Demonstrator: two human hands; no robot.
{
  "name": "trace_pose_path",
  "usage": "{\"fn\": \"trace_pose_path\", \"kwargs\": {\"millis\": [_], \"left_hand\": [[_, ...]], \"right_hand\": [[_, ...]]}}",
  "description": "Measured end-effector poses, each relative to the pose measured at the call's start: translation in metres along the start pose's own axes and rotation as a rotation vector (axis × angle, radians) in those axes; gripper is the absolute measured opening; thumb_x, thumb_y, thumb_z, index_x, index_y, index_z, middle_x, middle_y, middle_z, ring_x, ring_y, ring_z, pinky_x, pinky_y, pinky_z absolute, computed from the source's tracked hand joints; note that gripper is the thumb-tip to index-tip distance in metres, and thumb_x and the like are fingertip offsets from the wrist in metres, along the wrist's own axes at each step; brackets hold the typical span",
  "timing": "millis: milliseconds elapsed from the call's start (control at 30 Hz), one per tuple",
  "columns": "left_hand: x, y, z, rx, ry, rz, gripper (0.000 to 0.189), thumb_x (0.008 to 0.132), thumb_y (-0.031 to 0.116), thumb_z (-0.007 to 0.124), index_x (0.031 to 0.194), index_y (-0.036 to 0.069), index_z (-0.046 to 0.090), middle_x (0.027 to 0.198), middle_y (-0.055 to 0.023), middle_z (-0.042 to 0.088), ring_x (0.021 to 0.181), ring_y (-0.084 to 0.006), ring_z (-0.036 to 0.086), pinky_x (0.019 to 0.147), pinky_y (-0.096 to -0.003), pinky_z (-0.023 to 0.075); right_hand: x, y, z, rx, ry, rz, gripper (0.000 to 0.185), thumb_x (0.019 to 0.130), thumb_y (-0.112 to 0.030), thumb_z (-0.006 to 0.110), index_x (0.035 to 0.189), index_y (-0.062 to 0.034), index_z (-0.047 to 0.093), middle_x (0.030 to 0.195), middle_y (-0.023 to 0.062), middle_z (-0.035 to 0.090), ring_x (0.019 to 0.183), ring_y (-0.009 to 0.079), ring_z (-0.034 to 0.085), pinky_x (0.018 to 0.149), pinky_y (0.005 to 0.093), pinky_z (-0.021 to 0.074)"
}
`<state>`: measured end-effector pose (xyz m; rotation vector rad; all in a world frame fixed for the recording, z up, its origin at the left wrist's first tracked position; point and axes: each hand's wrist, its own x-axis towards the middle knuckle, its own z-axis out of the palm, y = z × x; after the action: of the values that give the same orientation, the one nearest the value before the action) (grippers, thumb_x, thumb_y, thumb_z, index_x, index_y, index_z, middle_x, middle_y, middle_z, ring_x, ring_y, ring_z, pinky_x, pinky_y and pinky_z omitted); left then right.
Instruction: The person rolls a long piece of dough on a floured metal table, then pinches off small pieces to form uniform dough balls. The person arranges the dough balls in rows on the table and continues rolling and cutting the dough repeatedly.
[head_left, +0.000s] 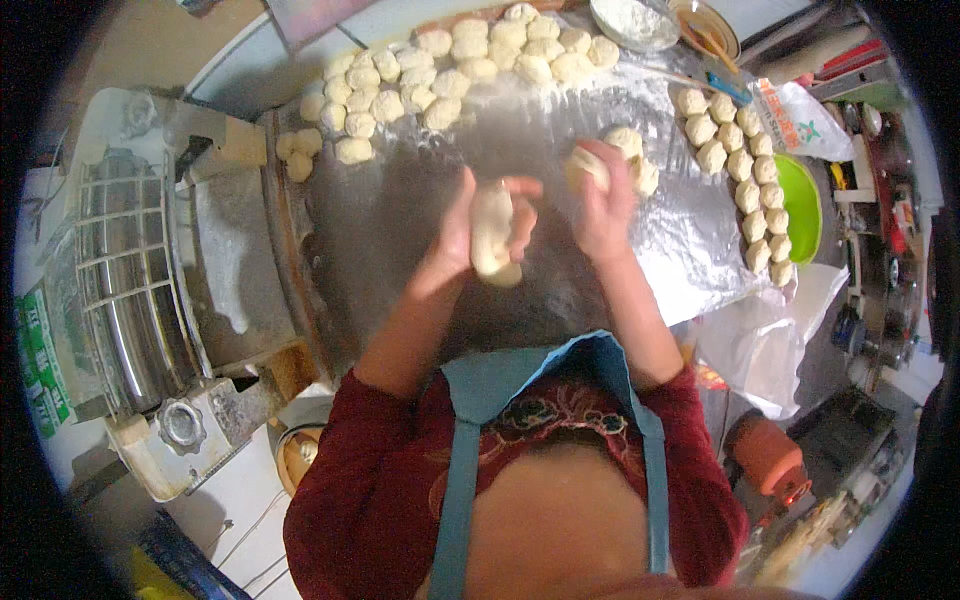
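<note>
My left hand (455, 229) is curled around a soft, elongated strip of pale dough (491, 232) above the dark metal worktop (405, 247). A smaller dough piece (587, 168) is in my blurred right hand (611, 206), a short way to the right. Just beyond that hand, a few loose dough lumps (625, 140) rest on the floury surface, partly hidden by my fingers. Many rounded dough pieces (450, 84) are grouped along the far left side. Pleated dough balls (739, 165) stand in rows at the right.
At the far edge stand a bowl of white flour (634, 21) and a bowl (705, 30) with a wooden-handled tool. A green basin (799, 210) and plastic bag (802, 120) lie right. A steel-roller dough machine (135, 277) borders the left; a red gas cylinder (769, 454) stands lower right.
</note>
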<state>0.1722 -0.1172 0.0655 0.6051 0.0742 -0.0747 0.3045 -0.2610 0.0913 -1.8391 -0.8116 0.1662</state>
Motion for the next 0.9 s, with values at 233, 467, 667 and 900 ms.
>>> {"fn": "trace_pose_path", "kwargs": {"millis": [233, 467, 667, 900], "left_hand": [[0.008, -0.019, -0.010, 0.280, 0.201, -0.038, 0.079, 0.094, 0.067, 0.022, 0.140, 0.006, 0.039, 0.110, -0.0098, 0.060, 0.085, -0.0227, 0.063, 0.069, -0.0380, 0.0549], [0.020, -0.056, -0.020, 0.368, 0.344, -0.286, 0.062, 0.099, 0.057, 0.028, 0.125, 0.005, 0.051, 0.109, -0.0074, 0.061, 0.097, -0.0203, 0.061, 0.085, -0.0347, 0.0493], [0.016, -0.045, 0.017, 0.104, 0.262, -0.233, 0.052, 0.096, 0.054, 0.041, 0.118, 0.008, 0.053, 0.088, -0.0046, 0.063, 0.058, -0.0163, 0.060, 0.044, -0.0300, 0.0479], [0.005, -0.040, 0.054, 0.108, 0.277, -0.162, 0.031, 0.100, 0.034, 0.040, 0.108, 0.009, 0.054, 0.074, -0.0030, 0.057, 0.050, -0.0119, 0.056, 0.037, -0.0263, 0.0426]], "right_hand": [[-0.034, -0.008, 0.018, 0.496, -0.337, 0.367, 0.042, 0.093, -0.022, 0.060, 0.128, -0.0005, 0.055, 0.122, 0.0140, 0.055, 0.105, 0.0207, 0.058, 0.084, 0.0320, 0.0494], [-0.045, -0.007, 0.008, 0.223, -0.128, 0.332, 0.034, 0.088, -0.016, 0.065, 0.119, -0.0027, 0.059, 0.103, 0.0104, 0.062, 0.088, 0.0170, 0.059, 0.077, 0.0297, 0.0473], [-0.047, -0.012, 0.000, 0.297, -0.128, 0.248, 0.045, 0.079, -0.016, 0.075, 0.119, -0.0033, 0.059, 0.101, 0.0076, 0.063, 0.088, 0.0147, 0.061, 0.080, 0.0276, 0.0490], [-0.056, -0.018, 0.008, 0.428, 0.039, 0.309, 0.035, 0.077, 0.000, 0.066, 0.111, -0.0031, 0.060, 0.090, 0.0025, 0.064, 0.083, 0.0094, 0.059, 0.075, 0.0258, 0.0493]]}}
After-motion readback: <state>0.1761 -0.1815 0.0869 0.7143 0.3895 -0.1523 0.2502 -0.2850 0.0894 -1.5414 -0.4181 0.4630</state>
